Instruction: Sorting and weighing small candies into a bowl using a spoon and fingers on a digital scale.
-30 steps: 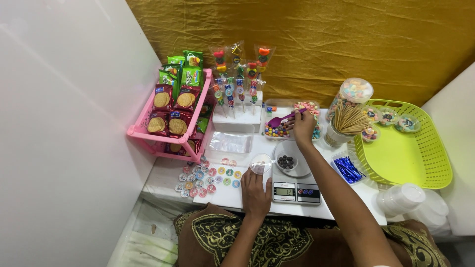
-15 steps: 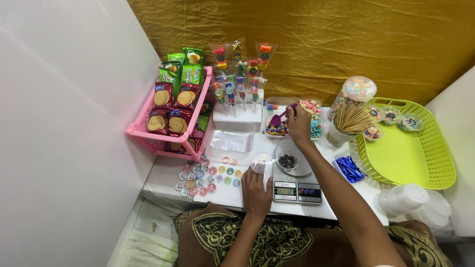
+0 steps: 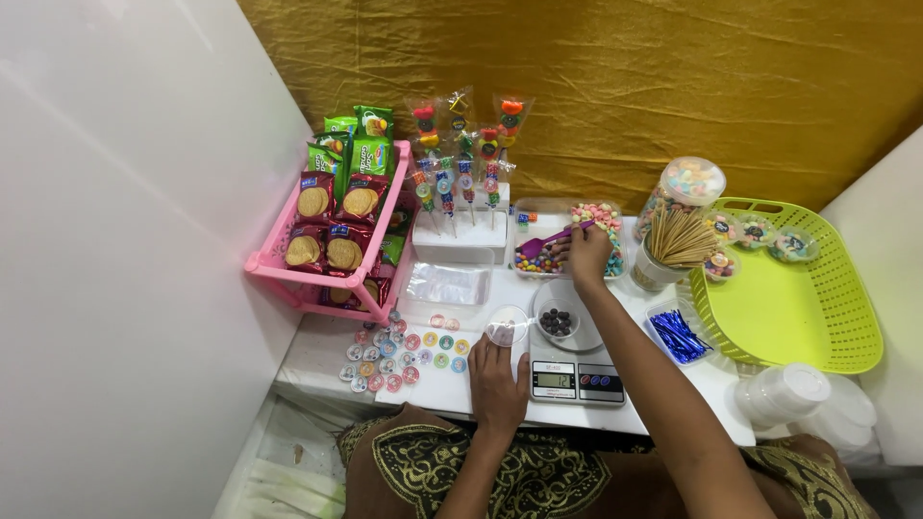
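Note:
My right hand grips a purple scoop whose bowl rests among the colourful candies in a clear tray at the back of the white table. In my left hand is a small clear round lid, held just left of the digital scale. On the scale's platform sits a clear cup with dark candies.
A pink rack of snack packets stands at the left, candy skewers in a white block behind. Round stickers lie by my left hand. A jar of wooden sticks, blue twist ties, a lime-green basket and stacked clear cups are on the right.
My right hand has lowered the scoop from above the tray down into the candies. My left hand has stayed in place holding the lid.

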